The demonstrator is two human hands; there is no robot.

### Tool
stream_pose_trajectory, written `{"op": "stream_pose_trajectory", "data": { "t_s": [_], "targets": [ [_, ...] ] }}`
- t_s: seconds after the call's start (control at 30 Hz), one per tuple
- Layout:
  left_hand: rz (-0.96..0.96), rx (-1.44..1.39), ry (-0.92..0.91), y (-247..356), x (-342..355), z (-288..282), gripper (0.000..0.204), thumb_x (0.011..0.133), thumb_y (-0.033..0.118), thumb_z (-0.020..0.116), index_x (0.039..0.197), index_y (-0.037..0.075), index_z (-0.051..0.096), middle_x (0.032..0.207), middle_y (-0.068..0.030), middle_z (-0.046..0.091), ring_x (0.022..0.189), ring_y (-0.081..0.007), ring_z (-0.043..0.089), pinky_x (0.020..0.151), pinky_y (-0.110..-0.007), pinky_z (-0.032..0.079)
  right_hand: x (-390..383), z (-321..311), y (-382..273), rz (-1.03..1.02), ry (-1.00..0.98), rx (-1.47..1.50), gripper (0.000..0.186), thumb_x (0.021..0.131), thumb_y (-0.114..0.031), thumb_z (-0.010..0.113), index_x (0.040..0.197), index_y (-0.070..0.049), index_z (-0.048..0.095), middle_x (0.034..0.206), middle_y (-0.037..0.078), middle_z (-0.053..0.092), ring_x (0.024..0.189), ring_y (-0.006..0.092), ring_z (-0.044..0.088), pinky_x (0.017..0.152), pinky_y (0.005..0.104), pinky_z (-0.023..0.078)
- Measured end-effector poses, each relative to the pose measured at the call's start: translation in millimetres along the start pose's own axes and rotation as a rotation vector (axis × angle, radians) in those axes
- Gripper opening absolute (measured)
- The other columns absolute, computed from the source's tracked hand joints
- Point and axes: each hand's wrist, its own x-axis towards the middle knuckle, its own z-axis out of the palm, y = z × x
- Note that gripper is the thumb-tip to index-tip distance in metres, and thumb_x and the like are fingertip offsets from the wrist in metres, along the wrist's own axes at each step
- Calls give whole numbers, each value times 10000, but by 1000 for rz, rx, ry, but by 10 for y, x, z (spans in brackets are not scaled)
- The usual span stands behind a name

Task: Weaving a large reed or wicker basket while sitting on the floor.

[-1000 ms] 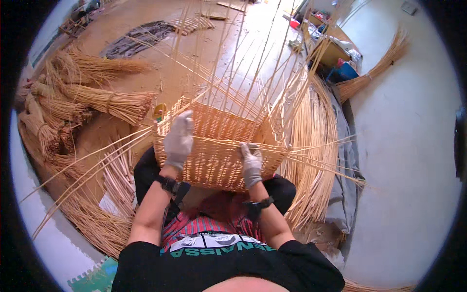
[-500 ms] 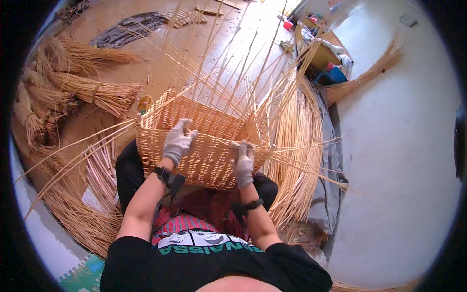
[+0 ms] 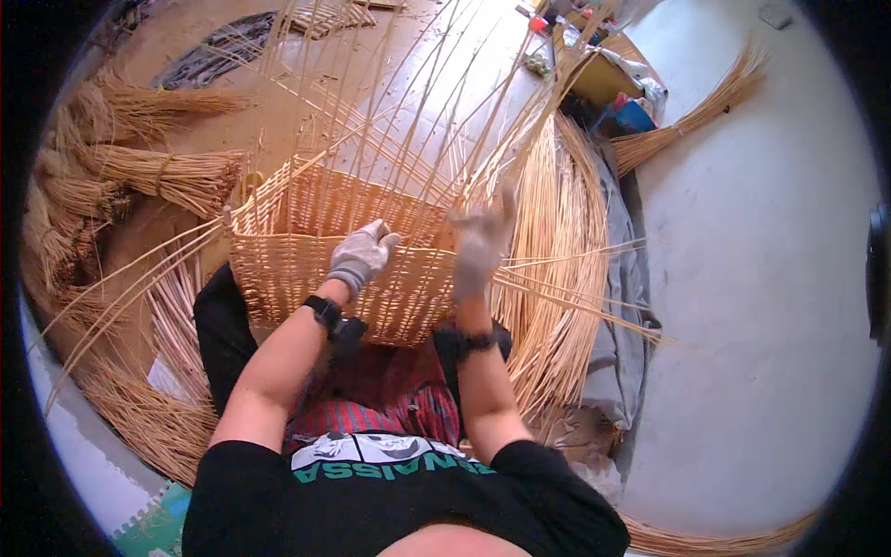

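A rectangular wicker basket [image 3: 339, 278] of tan rods rests across my lap, and long unwoven stakes [image 3: 367, 139] rise from its walls. My left hand [image 3: 365, 255], in a pale work glove, is closed on the rim of the near wall, thumb and fingers together at the top edge. At the basket's right end is my right hand [image 3: 480, 246], also gloved and raised beside the corner. Motion smears its fingers, so their grip on any rod is unclear. Several loose rod ends stick out sideways from both near corners.
Bundles of rods [image 3: 172, 172] lie on the floor to the left. A long heap of peeled rods [image 3: 557, 278] spreads on a grey sheet [image 3: 626, 343] at right. Beyond it stand a blue container [image 3: 636, 116] and a tied bundle [image 3: 687, 130]. A dark coil [image 3: 218, 51] lies far left.
The basket appears shifted left in view. My left hand has slid rightward along the near rim. My right hand has come off the near rim and moved up toward the right corner, now blurred.
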Motion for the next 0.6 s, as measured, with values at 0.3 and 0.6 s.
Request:
{"op": "stream_pose_trajectory", "data": {
  "t_s": [0.3,0.6],
  "targets": [
    [825,239,386,518,-479,534,826,867,151,670,1589,256,284,1332,-161,578,1185,-303,610,921,-471,535,-243,-1168,-134,187,97,-257,216,1025,-173,603,1213,-67,618,1106,57,691,958,134,654,817,278,528],
    [495,638,196,524,-211,1104,708,944,24,460,1575,307,307,1102,-174,522,850,-329,630,719,-465,548,-386,-1904,-283,262,442,-399,243,1041,-133,530,1252,-37,603,1083,120,694,849,179,697,716,310,549]
  ]
}}
